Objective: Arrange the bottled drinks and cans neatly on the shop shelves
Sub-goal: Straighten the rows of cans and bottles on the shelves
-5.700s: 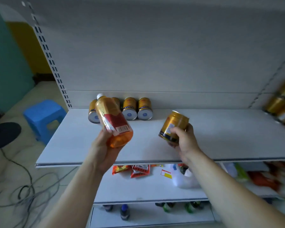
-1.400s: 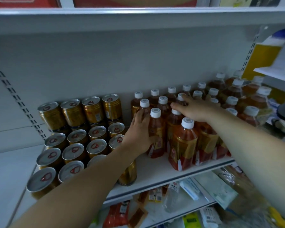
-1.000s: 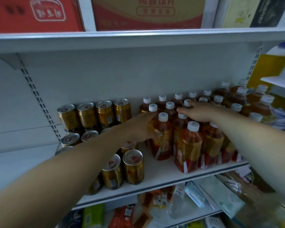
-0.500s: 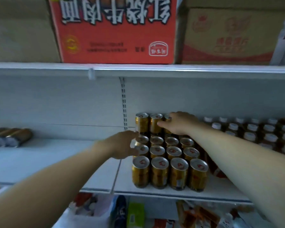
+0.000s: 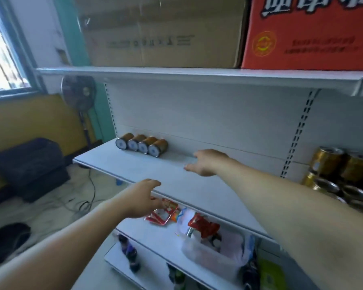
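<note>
Left grip (image 5: 143, 199) and right grip (image 5: 205, 162) spread, empty. Four cans (image 5: 142, 144) lie sideways at 10 o'clock. Probably best: stand each upright, squared on shelf (image 5: 176, 181).

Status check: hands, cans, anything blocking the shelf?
Left hand open, empty, at the shelf front edge. Right hand open, empty, over the shelf. Four cans lying on their sides at back left, not held. Nothing between hands and cans.

We see the white middle shelf (image 5: 166, 170) carrying four gold cans (image 5: 143, 144) lying on their sides in a touching row at its back left, with upright gold cans (image 5: 342, 170) standing on the section to the right.
</note>
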Motion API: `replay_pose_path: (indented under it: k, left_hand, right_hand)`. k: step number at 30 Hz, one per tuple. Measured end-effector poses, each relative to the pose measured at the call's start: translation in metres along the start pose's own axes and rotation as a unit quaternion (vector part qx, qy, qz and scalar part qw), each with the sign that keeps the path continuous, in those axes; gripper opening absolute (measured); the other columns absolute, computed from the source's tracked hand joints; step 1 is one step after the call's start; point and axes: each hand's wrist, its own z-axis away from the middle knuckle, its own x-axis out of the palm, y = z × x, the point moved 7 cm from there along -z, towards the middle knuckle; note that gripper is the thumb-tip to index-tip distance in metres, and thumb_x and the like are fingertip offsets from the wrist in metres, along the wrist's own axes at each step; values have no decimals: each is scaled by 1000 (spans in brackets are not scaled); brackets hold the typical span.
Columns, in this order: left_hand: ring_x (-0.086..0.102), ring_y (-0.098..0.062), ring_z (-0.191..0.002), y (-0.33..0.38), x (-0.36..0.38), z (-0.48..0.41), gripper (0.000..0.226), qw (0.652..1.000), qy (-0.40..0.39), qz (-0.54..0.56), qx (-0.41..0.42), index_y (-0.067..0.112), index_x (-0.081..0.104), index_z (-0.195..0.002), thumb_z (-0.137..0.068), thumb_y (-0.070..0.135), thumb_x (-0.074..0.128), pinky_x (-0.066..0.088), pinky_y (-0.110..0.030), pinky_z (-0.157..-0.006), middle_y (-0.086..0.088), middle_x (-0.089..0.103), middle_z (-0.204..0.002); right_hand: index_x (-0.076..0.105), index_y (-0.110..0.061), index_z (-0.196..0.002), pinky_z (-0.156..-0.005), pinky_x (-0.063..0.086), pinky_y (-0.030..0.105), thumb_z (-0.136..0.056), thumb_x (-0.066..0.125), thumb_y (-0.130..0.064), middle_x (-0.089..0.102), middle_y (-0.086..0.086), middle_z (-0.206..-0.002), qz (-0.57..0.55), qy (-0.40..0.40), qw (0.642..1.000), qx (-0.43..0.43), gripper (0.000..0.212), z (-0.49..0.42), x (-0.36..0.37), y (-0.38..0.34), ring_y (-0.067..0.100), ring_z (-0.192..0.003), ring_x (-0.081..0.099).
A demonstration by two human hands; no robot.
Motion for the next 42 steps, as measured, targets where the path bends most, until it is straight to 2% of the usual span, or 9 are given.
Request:
replay_pose_path:
  k: [11,23,26,30,32,34,36,39,42]
  left_hand:
    - [35,-21,-134,-132,-25,-128,70,998,0,20,-62,26,35,-144,-83,49,63,29,-34,-110,2,32,-151]
    - [25,-32,-136,-261,-62,-281,81,996,35,-11,-87,22,24,-148,-83,47,65,24,-36,-107,-10,23,-153]
    - [13,-38,-141,-292,-65,-321,94,997,34,-8,-73,33,8,-150,-80,44,69,19,-40,-111,-13,3,-158]
    - [8,-42,-142,-326,-55,-361,93,999,-1,24,-38,43,2,-148,-80,50,65,19,-44,-112,-15,-12,-157]
    - [18,-41,-139,-336,-48,-370,85,998,0,62,-14,36,16,-148,-81,53,64,24,-44,-111,-17,1,-157]
    - [36,-38,-125,-343,-51,-375,72,993,50,112,3,27,34,-140,-80,50,66,34,-42,-101,-19,29,-143]
    - [45,-36,-109,-351,-60,-379,56,986,102,135,5,21,47,-124,-79,49,67,38,-39,-86,-17,45,-117]
    - [51,-36,-92,-356,-73,-388,43,982,137,132,-4,11,47,-95,-78,45,67,31,-32,-62,-13,45,-91]
    - [52,-39,-99,-359,-63,-401,60,988,48,146,-33,6,40,-124,-81,38,67,39,-36,-73,-25,50,-110]
  right_hand:
    - [43,-21,-138,-92,44,38,-83,49,-69,50,8,-140,-61,7,998,-12,74,-173,29,-74,30,-122,50]
    - [4,-42,-149,-104,32,42,-78,39,-75,18,10,-158,-216,-57,969,109,86,-305,105,-102,33,-138,32]
    - [15,-39,-147,-91,39,38,-77,33,-78,42,11,-146,-250,-47,950,178,83,-319,120,-112,34,-125,47]
    - [32,-27,-135,-77,40,34,-88,41,-65,59,11,-124,-279,55,920,271,61,-324,119,-119,33,-109,57]
    - [36,-25,-125,-72,38,33,-92,45,-55,61,13,-116,-282,102,904,306,46,-319,118,-121,33,-104,58]
    - [36,-25,-122,-72,40,34,-91,50,-46,60,13,-113,-300,125,881,343,40,-310,119,-122,34,-102,57]
    - [32,-24,-127,-79,43,36,-87,53,-40,57,14,-115,-307,117,869,370,48,-300,123,-127,35,-105,55]
    - [20,-28,-140,-87,47,38,-77,55,-39,56,15,-118,-267,57,877,394,73,-284,131,-135,37,-107,54]
    - [18,-29,-144,-88,48,37,-76,57,-38,56,14,-121,-292,46,859,418,79,-264,134,-142,36,-106,56]
